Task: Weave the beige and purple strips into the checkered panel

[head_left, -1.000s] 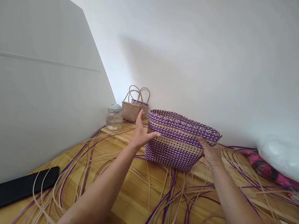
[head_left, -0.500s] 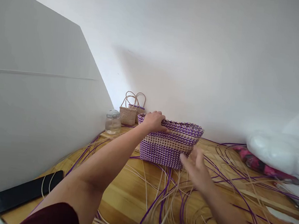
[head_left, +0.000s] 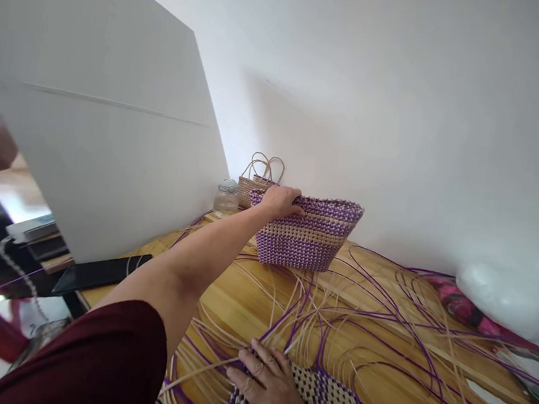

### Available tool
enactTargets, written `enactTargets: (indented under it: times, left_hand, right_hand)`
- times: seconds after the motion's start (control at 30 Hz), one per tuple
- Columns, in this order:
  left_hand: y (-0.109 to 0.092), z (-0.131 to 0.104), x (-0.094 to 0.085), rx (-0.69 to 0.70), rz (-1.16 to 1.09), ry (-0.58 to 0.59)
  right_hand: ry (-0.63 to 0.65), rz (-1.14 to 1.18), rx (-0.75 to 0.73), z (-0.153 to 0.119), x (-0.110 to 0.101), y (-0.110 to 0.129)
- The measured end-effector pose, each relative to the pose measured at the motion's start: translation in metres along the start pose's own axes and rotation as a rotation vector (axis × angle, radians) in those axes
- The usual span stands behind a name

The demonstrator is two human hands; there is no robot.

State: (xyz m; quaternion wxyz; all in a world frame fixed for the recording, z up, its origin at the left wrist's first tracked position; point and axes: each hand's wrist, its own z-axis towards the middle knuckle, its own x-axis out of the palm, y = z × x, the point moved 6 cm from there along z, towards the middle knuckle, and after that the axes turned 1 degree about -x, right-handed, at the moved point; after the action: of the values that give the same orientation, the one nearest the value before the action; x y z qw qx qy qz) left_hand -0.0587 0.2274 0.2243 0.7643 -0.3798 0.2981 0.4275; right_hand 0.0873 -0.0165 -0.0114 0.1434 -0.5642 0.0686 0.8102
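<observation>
1. Purple and tan strips make up the basket (head_left: 304,240), which is upright toward the back of the bench (head_left: 235,303), near the wall (head_left: 399,144). Its sides look woven all the way up to the rim, and no loose ends show there, so the body appears done.
2. Your left hand (head_left: 281,202) is closed over the basket's rim, left of its middle, with the thumb against the outer face. That grip is narrow, with the rim inside it.
3. No handles show on this basket, whereas the two small bags (head_left: 246,190) behind it carry tall looped ones. By that comparison, it seems to lack handles.
4. Your right hand (head_left: 266,386) lies palm down on the woven panel (head_left: 338,402) at the near side of the bench. Its grip is wide, with the fingers a little spread and pinching nothing.
5. This panel is much less advanced, judging by the long strands (head_left: 302,332) fanning across the bench around it. The part in view is a flat checked piece with no raised sides; your hand and the lower edge of the view hide the rest, so you cannot tell its full extent.
</observation>
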Motion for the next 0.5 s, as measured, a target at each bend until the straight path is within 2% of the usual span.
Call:
enactTargets:
  times: [0.07, 0.23, 0.37, 0.5]
  left_hand:
    - [0.015, -0.002, -0.031, -0.074, 0.068, -0.048]
    - [0.053, -0.023, -0.118, -0.238, 0.240, -0.177]
    - [0.090, -0.056, -0.179, -0.342, 0.354, -0.230]
    - [0.133, -0.099, -0.234, -0.488, 0.555, -0.189]
  right_hand:
    - [-0.021, 0.019, 0.010, -0.005, 0.009, 0.000]
    - [-0.243, -0.089, -0.054, -0.016, 0.031, -0.007]
    - [-0.175, -0.176, -0.141, -0.014, 0.032, -0.008]
    - [-0.221, -0.148, -0.031, -0.013, 0.024, -0.005]
